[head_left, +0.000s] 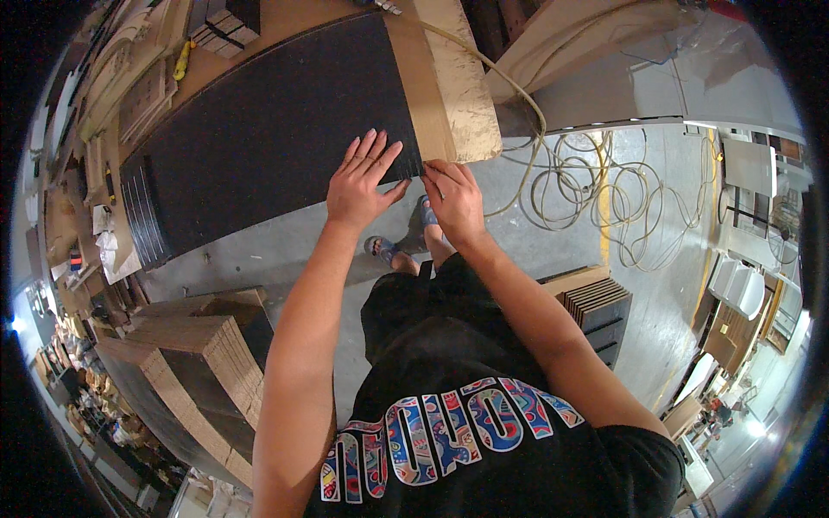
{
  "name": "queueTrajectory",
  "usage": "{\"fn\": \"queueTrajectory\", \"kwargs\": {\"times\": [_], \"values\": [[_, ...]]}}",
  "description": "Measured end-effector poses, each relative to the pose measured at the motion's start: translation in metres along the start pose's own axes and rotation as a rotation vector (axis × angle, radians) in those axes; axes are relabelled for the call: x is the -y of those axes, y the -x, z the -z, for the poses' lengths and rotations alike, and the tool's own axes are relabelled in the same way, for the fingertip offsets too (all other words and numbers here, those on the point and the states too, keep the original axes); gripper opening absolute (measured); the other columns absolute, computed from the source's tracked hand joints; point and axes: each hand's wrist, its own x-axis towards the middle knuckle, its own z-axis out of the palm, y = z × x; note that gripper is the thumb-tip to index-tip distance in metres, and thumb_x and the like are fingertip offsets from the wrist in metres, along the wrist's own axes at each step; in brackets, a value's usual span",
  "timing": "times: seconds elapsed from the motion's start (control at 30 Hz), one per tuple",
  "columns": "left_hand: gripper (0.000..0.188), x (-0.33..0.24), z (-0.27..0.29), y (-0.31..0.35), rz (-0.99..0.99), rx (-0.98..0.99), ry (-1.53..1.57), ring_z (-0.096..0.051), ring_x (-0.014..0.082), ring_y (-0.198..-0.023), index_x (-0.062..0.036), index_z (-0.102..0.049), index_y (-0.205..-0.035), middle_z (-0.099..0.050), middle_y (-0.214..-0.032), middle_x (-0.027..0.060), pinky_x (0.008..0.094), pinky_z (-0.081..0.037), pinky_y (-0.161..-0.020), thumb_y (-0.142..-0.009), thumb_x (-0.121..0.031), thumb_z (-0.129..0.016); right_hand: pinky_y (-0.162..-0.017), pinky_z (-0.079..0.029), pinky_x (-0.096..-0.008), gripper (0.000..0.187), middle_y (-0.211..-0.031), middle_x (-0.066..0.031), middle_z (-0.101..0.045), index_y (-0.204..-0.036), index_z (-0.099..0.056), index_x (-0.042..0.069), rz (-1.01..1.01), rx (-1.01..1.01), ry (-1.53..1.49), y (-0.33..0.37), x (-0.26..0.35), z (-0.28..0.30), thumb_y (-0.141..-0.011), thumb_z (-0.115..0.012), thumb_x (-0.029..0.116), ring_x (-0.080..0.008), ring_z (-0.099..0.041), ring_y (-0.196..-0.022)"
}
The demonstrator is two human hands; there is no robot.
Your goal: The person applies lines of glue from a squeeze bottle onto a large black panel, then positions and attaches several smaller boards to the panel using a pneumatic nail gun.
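A long black panel [276,129] lies across the workbench, with several thin strips or grooves along its left end. My left hand [361,186] rests flat on the panel near its right end, fingers stretched out and thumb apart. Beside it, my right hand [453,203] is at the panel's near right corner, its fingertips pinched together at the edge. Whatever they grip, if anything, is too small to make out. Just beyond the right fingers is a worn, pale wooden board [462,95], running along the panel's right end.
A hose [544,112] drops from the bench to coils [596,190] on the grey floor. Stacked boards [186,345] stand at the lower left, with another stack [596,311] to my right. A yellow-handled tool [182,62] and wooden pieces [129,69] lie at the far left.
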Motion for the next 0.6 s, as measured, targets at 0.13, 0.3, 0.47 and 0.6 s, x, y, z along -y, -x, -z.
{"fn": "queueTrajectory", "kwargs": {"times": [0.13, 0.3, 0.47, 0.6], "values": [[0.073, -0.001, -0.001, 0.001, 0.009, -0.003, -0.010, -0.054, 0.0293, -0.146, -0.0148, -0.067, -0.145, -0.064, -0.150, 0.0129, 0.0466, -0.041, -0.123, -0.078, -0.033, -0.091, -0.090, -0.057, -0.0424, 0.019, -0.115, -0.0100, -0.074, -0.107, -0.077, 0.002, 0.013, -0.006, -0.004, 0.000, 0.000, 0.000, -0.089, -0.076, 0.007, -0.0341, -0.068, -0.102], [0.071, -0.002, -0.001, 0.001, 0.013, -0.006, -0.002, -0.054, 0.0299, -0.146, -0.0150, -0.067, -0.144, -0.064, -0.149, 0.0133, 0.0471, -0.042, -0.122, -0.079, -0.033, -0.090, -0.090, -0.057, -0.0425, 0.020, -0.116, -0.0102, -0.074, -0.109, -0.077, 0.001, 0.007, 0.012, 0.014, 0.001, 0.001, 0.003, -0.090, -0.075, 0.007, -0.0343, -0.068, -0.102], [0.070, -0.003, -0.001, -0.001, 0.007, -0.011, -0.006, -0.056, 0.0306, -0.144, -0.0148, -0.068, -0.143, -0.066, -0.148, 0.0136, 0.0473, -0.043, -0.122, -0.080, -0.034, -0.090, -0.093, -0.056, -0.0443, 0.023, -0.116, -0.0120, -0.074, -0.111, -0.076, 0.001, -0.027, 0.042, 0.005, 0.000, 0.006, 0.006, -0.088, -0.072, 0.003, -0.0359, -0.068, -0.104], [0.065, -0.003, 0.000, 0.002, 0.031, -0.002, -0.002, -0.057, 0.0295, -0.143, -0.0153, -0.070, -0.140, -0.067, -0.146, 0.0122, 0.0467, -0.042, -0.123, -0.083, -0.038, -0.087, -0.093, -0.055, -0.0471, 0.025, -0.116, -0.0146, -0.073, -0.111, -0.075, 0.002, -0.025, -0.004, 0.068, -0.024, 0.000, 0.015, -0.087, -0.068, 0.004, -0.0379, -0.067, -0.106]]}}
